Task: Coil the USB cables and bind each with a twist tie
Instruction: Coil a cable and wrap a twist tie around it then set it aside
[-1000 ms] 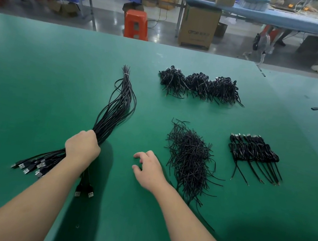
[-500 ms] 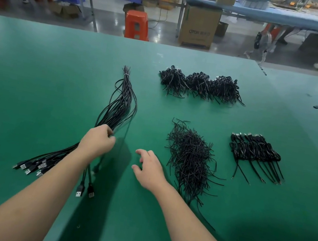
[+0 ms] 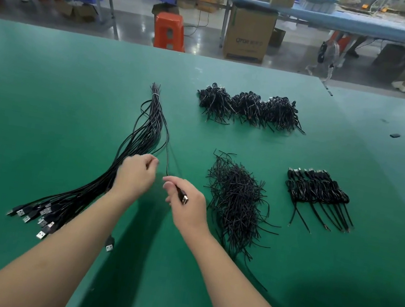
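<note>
So one cable [image 3: 167, 158] is now being pulled clear of the big loose bundle [image 3: 126, 160]. A second ago the right hand [image 3: 185, 203] was just lying flat on the green table [image 3: 45, 102] holding nothing, and the bundle was being gripped near its plug end by the left hand [image 3: 135, 177]. Now the USB plug [image 3: 183, 198] is being pinched in the right hand's fingers, just right of the bundle, with the cord running up from it back toward the bundle's tied far end. The left hand is being held over the bundle's middle with its fingers curled; whether a strand is actually being gripped can't be made out, so no guess there.

What that means: a fresh cable is probably being singled out for coiling, nothing is wound yet. The twist tie pile [image 3: 236, 201] is sitting to the right of the bundle, the finished coils [image 3: 317, 192] further right again, and three dark heaps [image 3: 251, 108] are lying beyond those. Plenty of cables are still waiting, so the job looks far from done.
</note>
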A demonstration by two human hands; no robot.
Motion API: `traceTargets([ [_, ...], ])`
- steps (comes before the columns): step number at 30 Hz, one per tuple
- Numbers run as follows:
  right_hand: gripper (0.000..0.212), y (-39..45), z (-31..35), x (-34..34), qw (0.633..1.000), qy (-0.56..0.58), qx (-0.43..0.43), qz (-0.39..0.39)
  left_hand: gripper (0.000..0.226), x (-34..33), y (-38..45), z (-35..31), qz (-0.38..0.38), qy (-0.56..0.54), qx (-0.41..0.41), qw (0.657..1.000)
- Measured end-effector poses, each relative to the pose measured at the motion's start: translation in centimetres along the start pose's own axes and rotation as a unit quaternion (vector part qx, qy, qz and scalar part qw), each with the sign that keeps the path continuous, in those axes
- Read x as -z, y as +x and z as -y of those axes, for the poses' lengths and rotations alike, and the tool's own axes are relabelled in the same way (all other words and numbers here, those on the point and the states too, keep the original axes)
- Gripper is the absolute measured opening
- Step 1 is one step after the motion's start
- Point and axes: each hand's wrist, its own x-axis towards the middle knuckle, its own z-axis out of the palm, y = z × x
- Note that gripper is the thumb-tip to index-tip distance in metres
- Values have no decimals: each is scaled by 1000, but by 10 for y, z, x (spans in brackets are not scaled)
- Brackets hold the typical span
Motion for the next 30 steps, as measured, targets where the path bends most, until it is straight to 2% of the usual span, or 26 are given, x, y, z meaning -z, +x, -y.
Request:
traceTargets([
  [2,22,3,6,4,1000,7,-16,18,37,-4,4,22,-25,176,-49,983],
  [6,27,3,17,9,996,-24,-17,80,52,-14,10,76,75,304,-49,948],
  [11,25,4,26,14,991,-66,24,117,56,-22,12,99,80,269,-58,958],
  [15,18,7,32,15,988,-87,93,91,57,-24,13,99,64,265,-66,960],
  [19,32,5,53,14,987,23,34,154,58,-23,11,98,65,278,-76,955],
  [23,50,1,79,14,968,190,-60,155,58,-24,14,100,79,277,-61,956],
  [26,40,4,98,25,905,353,-166,169,55,-21,21,97,104,218,-27,970],
  [28,34,8,107,35,862,426,-190,198,52,-16,28,93,130,168,0,977],
  [30,30,10,111,43,837,460,-187,228,49,-8,31,83,135,119,17,984],
])
